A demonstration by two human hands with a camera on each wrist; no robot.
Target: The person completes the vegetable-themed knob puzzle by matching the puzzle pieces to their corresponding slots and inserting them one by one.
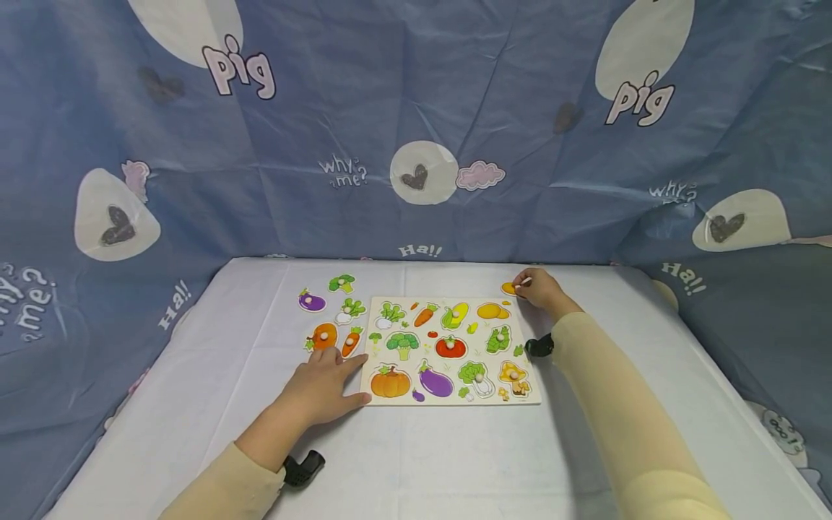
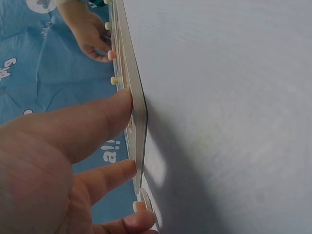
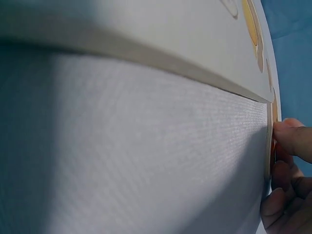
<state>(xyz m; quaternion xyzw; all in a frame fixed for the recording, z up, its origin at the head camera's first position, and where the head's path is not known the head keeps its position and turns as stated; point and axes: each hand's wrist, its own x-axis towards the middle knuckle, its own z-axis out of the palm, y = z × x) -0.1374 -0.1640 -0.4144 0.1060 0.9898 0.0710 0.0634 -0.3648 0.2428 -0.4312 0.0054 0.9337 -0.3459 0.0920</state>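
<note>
A wooden vegetable puzzle board [image 1: 422, 368] lies flat on the table. My left hand [image 1: 328, 386] touches its left edge, thumb and fingers extended; in the left wrist view, the thumb and a finger press against the rim of the board [image 2: 140, 112]. Beyond the back right corner, my right hand [image 1: 538, 289] pinches a yellow-orange puzzle piece [image 1: 508, 288], partly covered by the fingers. The potato picture [image 1: 492, 310] on the board is close by. Knobbed tomato [image 1: 451, 347], cabbage [image 1: 477, 378] and mushroom [image 1: 514, 377] pieces sit in the board.
Left of the board lie loose knobbed pieces: a broccoli [image 1: 341, 283], an eggplant [image 1: 312, 300], a turnip [image 1: 351, 310], a carrot [image 1: 352, 341] and a pumpkin [image 1: 323, 336]. The pumpkin is right by my left fingers. A blue printed cloth [image 1: 364, 224] hangs behind the white table [image 1: 448, 462].
</note>
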